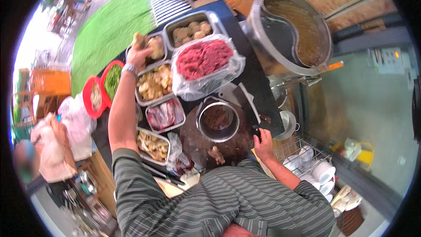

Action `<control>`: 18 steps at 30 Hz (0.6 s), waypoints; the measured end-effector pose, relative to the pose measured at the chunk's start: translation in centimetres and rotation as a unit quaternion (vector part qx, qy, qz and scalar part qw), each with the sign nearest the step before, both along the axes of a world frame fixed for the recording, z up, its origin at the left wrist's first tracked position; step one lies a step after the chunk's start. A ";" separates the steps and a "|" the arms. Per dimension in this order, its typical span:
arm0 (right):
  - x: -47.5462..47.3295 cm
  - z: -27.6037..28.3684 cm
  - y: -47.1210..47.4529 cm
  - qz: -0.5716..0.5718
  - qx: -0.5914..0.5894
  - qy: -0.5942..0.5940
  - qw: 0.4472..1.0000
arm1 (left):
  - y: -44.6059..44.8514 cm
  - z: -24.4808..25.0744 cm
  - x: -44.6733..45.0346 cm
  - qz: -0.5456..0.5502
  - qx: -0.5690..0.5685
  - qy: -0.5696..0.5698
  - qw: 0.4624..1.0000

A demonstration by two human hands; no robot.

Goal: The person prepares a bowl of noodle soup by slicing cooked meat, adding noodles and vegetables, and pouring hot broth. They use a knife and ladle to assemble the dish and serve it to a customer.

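Note:
My left hand, with a metal watch on the wrist, reaches over a steel tray of pale cooked meat and grips a yellowish piece. In my right hand is the black handle of a large knife, its blade pointing away from me. A steel pot with dark contents stands on a round chopping block. Near my belly a brown meat chunk lies on the block. Raw minced or sliced red meat fills a plastic-lined tray beyond the pot.
Trays of meatball-like lumps, yellowish pieces, raw meat and pale strips surround the work area. Red baskets stand left, near another person. A large divided pot holds broth; a wire rack holds white bowls.

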State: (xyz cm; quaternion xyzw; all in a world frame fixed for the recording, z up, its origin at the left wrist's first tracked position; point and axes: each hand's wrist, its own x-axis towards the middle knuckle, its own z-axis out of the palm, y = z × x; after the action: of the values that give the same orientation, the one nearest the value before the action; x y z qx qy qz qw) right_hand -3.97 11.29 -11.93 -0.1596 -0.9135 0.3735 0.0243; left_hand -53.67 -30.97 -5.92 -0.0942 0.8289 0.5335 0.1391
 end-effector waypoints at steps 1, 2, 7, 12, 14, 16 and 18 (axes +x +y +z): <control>-0.1 -0.2 0.2 0.013 0.006 0.022 1.000 | 0.0 1.1 0.9 -0.027 -0.033 0.052 0.998; -0.2 -0.5 0.7 0.021 0.017 0.000 1.000 | -0.1 2.4 2.3 -0.066 -0.014 0.112 0.991; -0.6 -2.6 2.4 0.064 0.069 -0.031 0.995 | -2.7 11.4 14.5 -0.073 -0.280 0.195 0.937; -0.8 -3.8 2.7 0.077 0.091 -0.056 0.991 | -4.5 15.3 33.6 0.012 -0.121 0.111 0.986; -0.5 -3.5 2.6 0.081 0.120 -0.013 0.989 | -4.6 13.9 41.0 0.059 -0.151 -0.017 0.987; -0.1 -2.6 2.1 0.086 0.134 0.021 0.987 | -4.2 10.6 47.4 0.081 -0.232 -0.116 0.962; 0.4 -1.2 1.5 0.101 0.137 0.046 0.984 | -3.2 5.9 52.4 0.101 -0.272 -0.133 0.948</control>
State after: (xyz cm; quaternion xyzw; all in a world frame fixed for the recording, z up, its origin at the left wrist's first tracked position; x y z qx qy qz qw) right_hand -3.52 12.79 -13.09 -0.0442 -0.9654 0.2521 0.0505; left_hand -1.31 -34.16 -0.05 -0.2823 0.9025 0.2817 0.1627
